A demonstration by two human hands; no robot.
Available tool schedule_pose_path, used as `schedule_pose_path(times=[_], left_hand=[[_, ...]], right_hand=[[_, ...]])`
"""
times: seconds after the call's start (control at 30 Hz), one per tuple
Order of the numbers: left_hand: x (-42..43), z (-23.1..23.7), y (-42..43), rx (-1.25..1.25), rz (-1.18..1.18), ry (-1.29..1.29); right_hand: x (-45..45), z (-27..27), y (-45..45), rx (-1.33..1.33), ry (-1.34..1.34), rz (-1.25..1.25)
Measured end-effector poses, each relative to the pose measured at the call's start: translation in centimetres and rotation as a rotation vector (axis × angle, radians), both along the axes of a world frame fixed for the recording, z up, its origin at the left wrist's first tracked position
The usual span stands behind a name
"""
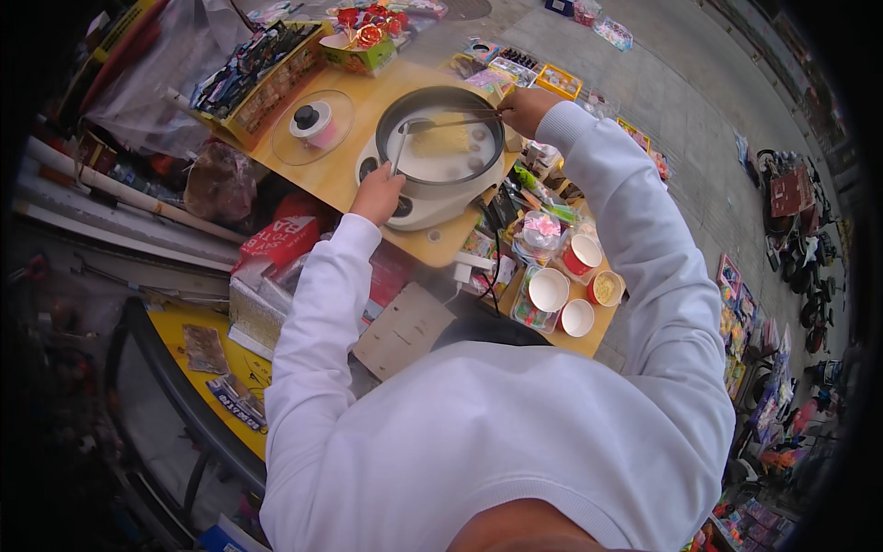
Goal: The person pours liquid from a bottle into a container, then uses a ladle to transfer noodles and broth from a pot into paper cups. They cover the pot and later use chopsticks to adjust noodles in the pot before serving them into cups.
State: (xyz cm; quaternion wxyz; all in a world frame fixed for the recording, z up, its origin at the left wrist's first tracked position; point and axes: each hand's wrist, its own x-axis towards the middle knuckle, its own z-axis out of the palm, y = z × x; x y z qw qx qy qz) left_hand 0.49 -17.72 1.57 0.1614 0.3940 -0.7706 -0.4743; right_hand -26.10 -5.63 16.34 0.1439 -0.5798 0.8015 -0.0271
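A round dark electric pan [497, 169] on a cream base [431, 210] stands on the wooden table and holds pale liquid. In it lie a block of instant noodles [441, 140] and several round brownish pieces [476, 164]. My left hand [378, 194] grips the metal handle of a ladle [398, 150], whose dark bowl dips towards the noodles. My right hand [530, 112] holds chopsticks [476, 121] that reach over the pan from its right rim. A glass lid [288, 155] with a black and white knob rests to the left of the pan.
Paper cups [548, 290], one holding yellowish bits [605, 288], stand at the table's lower right. A white plug [462, 273] and black cable are near the front corner. Behind the lid is a long box of packets [259, 90]; red artificial roses [369, 34] stand beyond.
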Motion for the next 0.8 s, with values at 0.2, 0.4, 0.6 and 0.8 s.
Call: schedule_pose_path(times=[0.2,0.4,0.6,0.8], left_hand=[[-0.6,2.4,1.8,-0.197,0.006,-0.117],[-1.3,5.7,3.6,-0.172,-0.084,-0.303],[-1.1,5.5,4.2,-0.281,-0.080,-0.349],[0.2,4.1,3.0,-0.267,0.014,-0.178]], right_hand=[[1.7,1.7,-2.3,0.087,0.163,0.091],[3.5,1.5,-3.9,-0.236,0.016,0.097],[3.8,-4.3,-4.6,-0.665,-0.350,0.027],[-1.4,-6.0,-0.1,-0.998,-0.854,-0.325]])
